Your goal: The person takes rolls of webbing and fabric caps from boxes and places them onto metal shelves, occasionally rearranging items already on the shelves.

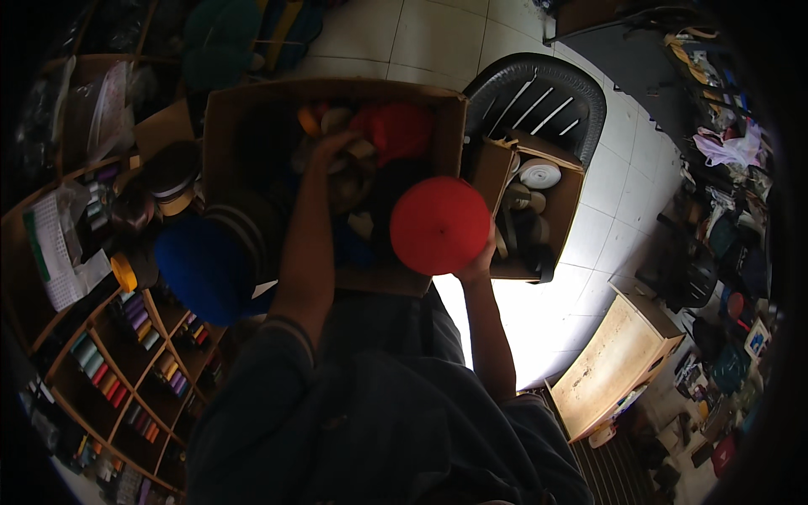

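Observation:
My right hand (478,259) grips the edge of a broad, flat red roll (439,225), which looks like wound tape with a small dark centre. The roll is held up over the near right corner of a big cardboard box (412,284). Inside that box reaches my left hand (335,145), close to a crumpled red bundle (396,133), an orange roll (309,120) and some pale rolls. Shadow hides its fingertips, so what they touch is unclear.
A smaller cardboard box (570,220) with a white roll (539,173) sits on a black chair (581,93). To the left, wooden shelves (97,370) hold thread spools. A large blue object (198,269) lies beside the big box. A wooden cabinet (602,362) stands at lower right.

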`<state>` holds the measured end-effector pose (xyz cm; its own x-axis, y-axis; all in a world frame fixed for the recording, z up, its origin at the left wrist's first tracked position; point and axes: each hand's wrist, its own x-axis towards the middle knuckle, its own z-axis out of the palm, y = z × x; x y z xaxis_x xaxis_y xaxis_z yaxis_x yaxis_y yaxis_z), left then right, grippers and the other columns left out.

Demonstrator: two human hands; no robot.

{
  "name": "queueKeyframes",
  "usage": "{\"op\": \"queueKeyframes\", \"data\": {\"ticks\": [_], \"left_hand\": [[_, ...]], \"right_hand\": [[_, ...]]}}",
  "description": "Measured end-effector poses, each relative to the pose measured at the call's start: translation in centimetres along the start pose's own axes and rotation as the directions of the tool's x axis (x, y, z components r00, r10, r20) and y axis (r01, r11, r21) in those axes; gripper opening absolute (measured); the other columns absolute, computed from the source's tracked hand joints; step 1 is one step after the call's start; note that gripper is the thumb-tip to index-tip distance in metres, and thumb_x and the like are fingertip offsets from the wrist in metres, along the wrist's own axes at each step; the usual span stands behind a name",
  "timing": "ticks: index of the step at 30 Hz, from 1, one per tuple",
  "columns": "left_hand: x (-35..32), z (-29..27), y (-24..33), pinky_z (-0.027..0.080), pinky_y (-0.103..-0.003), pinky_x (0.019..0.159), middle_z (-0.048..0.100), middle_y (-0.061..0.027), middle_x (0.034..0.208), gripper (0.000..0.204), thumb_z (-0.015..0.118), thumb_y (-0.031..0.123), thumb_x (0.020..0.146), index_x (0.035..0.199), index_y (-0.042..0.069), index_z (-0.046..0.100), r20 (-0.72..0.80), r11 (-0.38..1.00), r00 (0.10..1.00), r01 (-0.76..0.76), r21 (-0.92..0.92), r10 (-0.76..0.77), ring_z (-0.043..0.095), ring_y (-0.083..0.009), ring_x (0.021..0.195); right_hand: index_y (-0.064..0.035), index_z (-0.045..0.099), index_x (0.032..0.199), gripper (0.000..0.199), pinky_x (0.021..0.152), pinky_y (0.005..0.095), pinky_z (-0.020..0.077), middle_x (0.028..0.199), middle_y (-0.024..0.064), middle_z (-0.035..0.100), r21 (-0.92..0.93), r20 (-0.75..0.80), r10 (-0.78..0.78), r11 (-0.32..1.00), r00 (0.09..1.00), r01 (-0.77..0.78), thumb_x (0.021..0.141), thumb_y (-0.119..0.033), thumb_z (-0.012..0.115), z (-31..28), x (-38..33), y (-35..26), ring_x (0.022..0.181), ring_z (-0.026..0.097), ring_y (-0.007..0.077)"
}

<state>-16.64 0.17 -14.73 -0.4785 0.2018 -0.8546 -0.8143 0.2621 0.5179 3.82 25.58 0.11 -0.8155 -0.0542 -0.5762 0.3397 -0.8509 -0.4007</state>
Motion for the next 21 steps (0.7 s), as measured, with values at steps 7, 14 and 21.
{"op": "queueKeyframes", "data": {"ticks": [7, 14, 21], "left_hand": [[3.9, -0.9, -2.1, 0.045, -0.031, 0.087, 0.060, -0.0056, 0.114, 0.044, 0.061, 0.036, 0.085, 0.117, 0.007, 0.059, 0.129, 0.998, 0.991, 0.009, 0.066, -0.018, 0.056, -0.0159, 0.103], [-2.1, 0.6, 0.7, 0.045, -0.030, 0.090, 0.062, -0.0079, 0.112, 0.045, 0.060, 0.036, 0.086, 0.118, 0.004, 0.058, -0.018, 0.993, 0.999, -0.026, 0.114, 0.028, 0.058, -0.0169, 0.103], [-5.8, -1.1, -1.8, 0.043, -0.032, 0.092, 0.059, -0.0115, 0.116, 0.042, 0.059, 0.030, 0.086, 0.116, 0.001, 0.058, 0.008, 0.923, 0.934, -0.353, 0.153, 0.356, 0.055, -0.0197, 0.107]], "right_hand": [[-0.0076, 0.035, 0.137, 0.068, 0.097, 0.0539, 0.0398, 0.136, 0.0157, 0.042, -0.268, 0.385, -0.250, 0.891, 0.888, 0.367, 0.090, -0.057, 0.036, 0.5, 0.1, -0.2, 0.123, 0.043, 0.0349], [-0.0073, 0.036, 0.137, 0.069, 0.098, 0.0530, 0.0393, 0.135, 0.0155, 0.043, -0.195, 0.037, -0.080, 0.977, 0.996, 0.085, 0.090, -0.058, 0.036, 0.6, -0.4, 0.1, 0.123, 0.043, 0.0351], [-0.0071, 0.037, 0.136, 0.068, 0.098, 0.0522, 0.0398, 0.135, 0.0156, 0.043, -0.094, 0.011, -0.071, 0.993, 0.997, 0.072, 0.090, -0.058, 0.034, 0.8, -0.2, 0.2, 0.123, 0.043, 0.0348]]}}
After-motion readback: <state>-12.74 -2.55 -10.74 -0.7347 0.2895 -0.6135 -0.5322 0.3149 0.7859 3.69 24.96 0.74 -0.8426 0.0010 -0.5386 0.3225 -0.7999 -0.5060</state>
